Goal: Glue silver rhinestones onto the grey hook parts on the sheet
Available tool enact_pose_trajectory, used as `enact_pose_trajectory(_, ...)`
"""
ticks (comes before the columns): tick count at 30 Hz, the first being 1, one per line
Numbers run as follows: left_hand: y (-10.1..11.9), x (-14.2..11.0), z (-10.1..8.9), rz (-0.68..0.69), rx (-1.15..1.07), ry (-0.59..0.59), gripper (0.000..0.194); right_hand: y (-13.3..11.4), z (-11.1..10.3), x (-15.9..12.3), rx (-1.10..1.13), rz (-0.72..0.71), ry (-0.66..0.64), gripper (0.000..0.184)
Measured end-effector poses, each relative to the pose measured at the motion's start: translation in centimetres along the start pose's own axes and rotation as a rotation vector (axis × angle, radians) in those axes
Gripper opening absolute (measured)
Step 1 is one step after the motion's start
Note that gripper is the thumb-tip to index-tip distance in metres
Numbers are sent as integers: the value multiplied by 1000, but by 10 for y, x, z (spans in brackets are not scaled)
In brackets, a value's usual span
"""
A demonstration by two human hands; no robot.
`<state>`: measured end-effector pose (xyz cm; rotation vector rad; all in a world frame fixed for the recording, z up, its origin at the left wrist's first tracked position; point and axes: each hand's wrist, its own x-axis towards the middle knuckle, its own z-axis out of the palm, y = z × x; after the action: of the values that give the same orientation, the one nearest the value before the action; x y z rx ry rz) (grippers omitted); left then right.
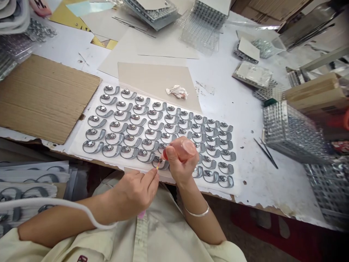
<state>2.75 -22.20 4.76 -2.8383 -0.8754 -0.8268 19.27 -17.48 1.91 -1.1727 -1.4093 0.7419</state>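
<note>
My left hand (pixel 140 189) pinches a thin stick with a yellow tip (pixel 157 166), which points at a round metal setting on the front row. In my right hand (pixel 181 163) is a translucent pink squeeze bottle (pixel 188 147), tilted so that its red nozzle end is close to the same piece. Several grey curved bands with round, stone-like heads (pixel 132 127) lie in rows on a white sheet (pixel 77 147). Both hands are over the front edge of these rows, and my right hand hides some bands.
A cardboard piece (pixel 46 98) lies left of the sheet. Behind it are a grey-beige card (pixel 152 74) and a crumpled tissue (pixel 177 91). Tweezers (pixel 265 153) lie to the right, near stacked clear trays of small beads (pixel 291 131). A white cable (pixel 68 204) crosses my left forearm.
</note>
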Motion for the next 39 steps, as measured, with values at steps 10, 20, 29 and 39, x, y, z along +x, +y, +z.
enact_pose_trajectory(10,0,-1,1,6,50,4,26,2,0,-1,-9,-14,15,17)
enact_pose_trajectory(20,2,-4,2,-15,7,-6,27,-1,-2,1,44,-28,104,12)
enact_pose_trajectory(29,2,-5,4,-15,17,-2,25,3,-2,1,-43,-47,78,18)
enact_pose_trajectory(39,5,-12,11,-43,37,-4,25,2,2,0,17,-39,47,18)
